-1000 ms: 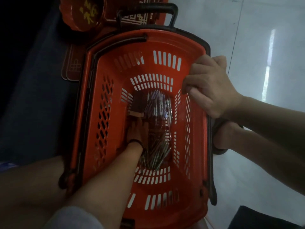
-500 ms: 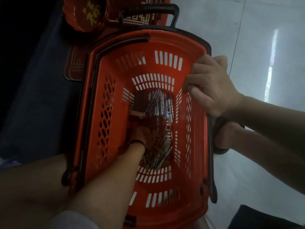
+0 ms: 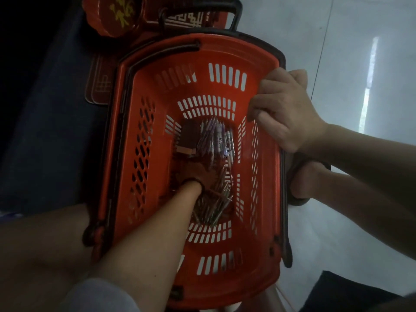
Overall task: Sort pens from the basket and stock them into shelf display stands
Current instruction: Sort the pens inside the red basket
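You look down on a pale glossy tiled floor (image 3: 351,52) streaked with a bright reflection (image 3: 369,82); red decorations with gold lettering (image 3: 117,14) lie against dark blue furniture (image 3: 45,131).

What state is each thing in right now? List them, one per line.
Basket: upright on the floor, handles folded down, pens inside.
Pens: loose heap on the basket bottom.
Dark box: lying beside the pens.
Left hand: down among the pens; grip not visible.
Right hand: fingers curled over the basket's right rim.
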`<state>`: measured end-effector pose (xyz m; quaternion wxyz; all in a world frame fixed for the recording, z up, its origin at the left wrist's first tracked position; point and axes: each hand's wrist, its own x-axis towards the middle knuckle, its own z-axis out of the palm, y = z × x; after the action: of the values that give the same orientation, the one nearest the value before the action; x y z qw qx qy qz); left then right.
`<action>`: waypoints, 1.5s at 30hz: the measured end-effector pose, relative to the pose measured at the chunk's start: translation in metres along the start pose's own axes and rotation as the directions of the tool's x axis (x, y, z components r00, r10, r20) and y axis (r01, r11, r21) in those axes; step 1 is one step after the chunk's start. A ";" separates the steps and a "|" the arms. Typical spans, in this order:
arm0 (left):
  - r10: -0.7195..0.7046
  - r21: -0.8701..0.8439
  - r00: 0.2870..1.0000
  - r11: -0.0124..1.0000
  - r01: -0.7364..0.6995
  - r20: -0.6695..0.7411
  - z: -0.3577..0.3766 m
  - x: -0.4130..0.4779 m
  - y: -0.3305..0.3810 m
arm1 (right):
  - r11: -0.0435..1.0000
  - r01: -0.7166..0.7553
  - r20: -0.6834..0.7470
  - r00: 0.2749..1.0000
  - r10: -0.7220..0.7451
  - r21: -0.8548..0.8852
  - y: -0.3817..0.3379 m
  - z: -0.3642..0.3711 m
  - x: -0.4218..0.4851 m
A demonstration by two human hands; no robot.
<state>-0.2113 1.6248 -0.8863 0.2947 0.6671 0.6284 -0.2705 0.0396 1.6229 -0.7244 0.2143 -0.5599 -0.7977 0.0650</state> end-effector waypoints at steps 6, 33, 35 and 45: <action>0.008 0.133 0.950 0.990 -0.052 0.313 -0.056 -0.013 -0.011 | 1.000 -0.003 0.024 1.000 0.004 -0.008 0.000 -0.002 0.000; -0.107 -0.335 0.928 0.913 0.234 0.357 0.030 -0.071 -0.034 | 1.000 0.022 0.030 0.999 -0.022 0.005 0.001 -0.001 0.000; -0.074 -0.298 0.927 0.935 0.192 0.367 0.033 -0.068 -0.033 | 1.000 0.024 0.024 0.999 -0.024 -0.001 0.001 -0.001 0.001; -0.042 0.159 0.769 0.984 -0.078 0.638 0.092 -0.027 -0.038 | 1.000 0.018 0.043 0.999 -0.018 0.002 0.000 -0.001 0.003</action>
<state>-0.2503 1.5403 -0.9307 0.4329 0.5650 0.4579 -0.5327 0.0391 1.6254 -0.7227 0.1981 -0.5510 -0.8072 0.0755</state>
